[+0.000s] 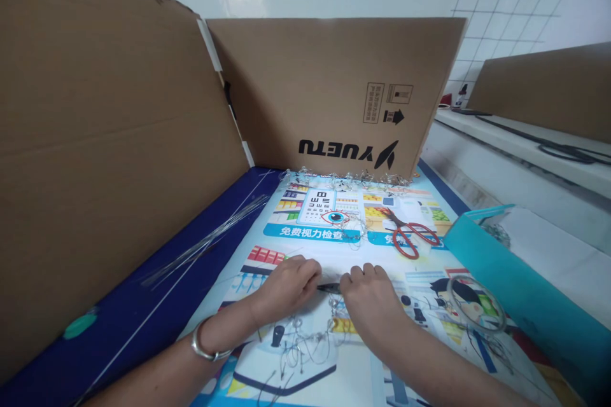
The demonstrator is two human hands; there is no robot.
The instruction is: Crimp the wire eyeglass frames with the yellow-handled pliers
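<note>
My right hand (370,296) is wrapped round a pair of dark-tipped pliers (329,289), whose jaws point left. Close to that tip, the fingers of my left hand (296,280) are pinched together. What they hold is too small or hidden to make out. Below and between both hands lies a tangle of thin silvery wire (305,346) with small loops and bead-like bits. A metal bangle (203,340) circles my left wrist.
Red-handled scissors (410,238) lie beyond my right hand. A wire coil (477,305) is at the right, beside a turquoise box (525,273). Straight wires (210,238) lie at the left. Cardboard panels (334,95) wall the back and left, with wire pieces (348,181) along the base.
</note>
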